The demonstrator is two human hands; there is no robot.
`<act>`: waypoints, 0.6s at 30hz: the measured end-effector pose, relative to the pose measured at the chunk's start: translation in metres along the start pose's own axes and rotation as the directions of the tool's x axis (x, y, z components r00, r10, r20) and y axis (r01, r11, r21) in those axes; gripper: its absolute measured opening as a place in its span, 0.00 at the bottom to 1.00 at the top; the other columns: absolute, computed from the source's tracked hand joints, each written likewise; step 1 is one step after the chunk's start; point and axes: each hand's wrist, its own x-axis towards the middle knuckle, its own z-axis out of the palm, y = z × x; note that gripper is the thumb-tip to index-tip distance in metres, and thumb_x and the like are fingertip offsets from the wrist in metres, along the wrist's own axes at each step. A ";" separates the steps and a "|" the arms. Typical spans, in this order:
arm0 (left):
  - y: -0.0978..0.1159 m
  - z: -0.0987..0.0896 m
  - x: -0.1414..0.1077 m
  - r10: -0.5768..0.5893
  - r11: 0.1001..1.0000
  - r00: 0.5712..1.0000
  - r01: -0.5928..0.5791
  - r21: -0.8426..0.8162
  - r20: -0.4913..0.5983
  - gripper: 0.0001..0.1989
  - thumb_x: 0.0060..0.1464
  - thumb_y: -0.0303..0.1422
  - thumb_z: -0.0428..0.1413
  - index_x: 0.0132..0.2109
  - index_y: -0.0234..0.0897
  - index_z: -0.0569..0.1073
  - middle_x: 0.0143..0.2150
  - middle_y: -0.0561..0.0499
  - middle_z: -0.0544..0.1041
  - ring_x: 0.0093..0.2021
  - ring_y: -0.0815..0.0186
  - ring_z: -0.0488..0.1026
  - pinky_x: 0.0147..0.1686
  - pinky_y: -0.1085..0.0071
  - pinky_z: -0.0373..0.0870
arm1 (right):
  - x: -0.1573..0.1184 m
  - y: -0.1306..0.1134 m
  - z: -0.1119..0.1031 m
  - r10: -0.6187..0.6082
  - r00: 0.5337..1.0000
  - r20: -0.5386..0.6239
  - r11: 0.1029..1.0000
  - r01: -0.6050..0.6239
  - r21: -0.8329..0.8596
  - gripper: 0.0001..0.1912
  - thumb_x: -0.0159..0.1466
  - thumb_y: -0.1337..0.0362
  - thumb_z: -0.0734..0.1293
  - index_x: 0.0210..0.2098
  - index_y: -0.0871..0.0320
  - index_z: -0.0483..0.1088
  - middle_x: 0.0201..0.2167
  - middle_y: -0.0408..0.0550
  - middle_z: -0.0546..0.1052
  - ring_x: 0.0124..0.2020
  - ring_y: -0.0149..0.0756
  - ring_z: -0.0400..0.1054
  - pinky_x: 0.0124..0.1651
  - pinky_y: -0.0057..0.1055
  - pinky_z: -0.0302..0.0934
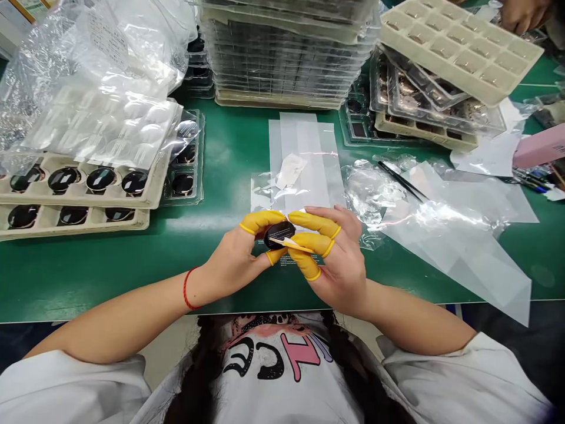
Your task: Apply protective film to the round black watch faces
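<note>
A round black disc (274,237) with small pale print on its face is held up over the green table. My left hand (238,253), with yellow finger cots on the thumb and index finger, grips the disc by its edge. Yellow cots also cover several fingertips of my right hand (338,259). Between its fingers is a thin, pale, pointed piece (282,242), whose tip lies across the disc's face. Below the hands, white print shows on a clear sheet (291,259). Clear film strips (304,141) with a small white paper (291,171) lie just beyond.
Trays of round black discs (64,179) sit at the left under plastic bags. A tall stack of clear trays (286,65) stands at the back. More trays (461,50), black tweezers (401,181), crumpled film and a pink box (541,146) are at the right. Another person's hand (523,15) shows top right.
</note>
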 end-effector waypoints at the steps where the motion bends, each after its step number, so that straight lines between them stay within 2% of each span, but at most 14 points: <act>1: 0.000 0.000 0.000 -0.003 1.000 1.000 0.003 -0.010 0.004 0.23 0.51 0.26 0.62 0.53 0.39 0.65 0.44 0.50 0.78 0.41 0.68 0.79 0.41 0.75 0.78 | 0.000 0.000 0.000 0.000 1.000 -0.003 1.000 0.000 -0.009 0.05 0.64 0.67 0.66 0.40 0.55 0.68 0.43 0.48 0.79 0.53 0.43 0.69 0.60 0.50 0.55; 4: 0.000 0.000 0.001 -0.025 0.999 0.999 0.026 -0.046 0.021 0.24 0.51 0.25 0.61 0.53 0.39 0.65 0.45 0.50 0.78 0.41 0.68 0.79 0.41 0.74 0.79 | 0.000 0.000 0.001 0.000 1.000 -0.003 0.999 0.000 -0.036 0.03 0.64 0.66 0.65 0.39 0.54 0.68 0.41 0.47 0.79 0.53 0.43 0.69 0.60 0.49 0.54; 8: 0.002 0.000 0.001 -0.135 0.982 0.988 0.143 -0.126 0.075 0.23 0.51 0.27 0.61 0.53 0.40 0.65 0.46 0.49 0.78 0.43 0.67 0.79 0.43 0.72 0.79 | 0.001 0.000 0.002 0.001 1.000 -0.012 0.998 -0.002 -0.061 0.01 0.65 0.64 0.65 0.37 0.52 0.69 0.40 0.45 0.79 0.52 0.42 0.70 0.60 0.50 0.54; 12: 0.004 0.000 0.002 -0.214 0.955 0.970 0.232 -0.184 0.112 0.23 0.50 0.27 0.61 0.53 0.40 0.66 0.48 0.48 0.77 0.43 0.66 0.78 0.43 0.71 0.79 | 0.000 0.002 0.003 -0.007 1.000 -0.015 0.998 0.006 -0.057 0.03 0.63 0.65 0.67 0.36 0.50 0.69 0.38 0.43 0.78 0.51 0.42 0.69 0.60 0.50 0.52; 15: 0.003 0.000 0.002 -0.234 0.946 0.963 0.257 -0.199 0.131 0.22 0.50 0.27 0.61 0.52 0.40 0.66 0.47 0.48 0.77 0.44 0.66 0.78 0.44 0.70 0.79 | 0.000 0.004 0.005 -0.018 1.000 -0.015 0.998 0.017 -0.058 0.04 0.62 0.65 0.67 0.35 0.49 0.69 0.35 0.41 0.77 0.50 0.41 0.69 0.60 0.50 0.51; 18: 0.000 0.000 0.001 -0.202 0.952 0.966 0.233 -0.199 0.163 0.21 0.52 0.28 0.60 0.53 0.40 0.66 0.46 0.48 0.76 0.43 0.67 0.77 0.43 0.71 0.78 | 0.001 0.007 0.008 -0.029 0.999 -0.032 0.997 0.027 -0.071 0.03 0.63 0.65 0.66 0.35 0.50 0.68 0.33 0.42 0.76 0.47 0.40 0.70 0.59 0.49 0.52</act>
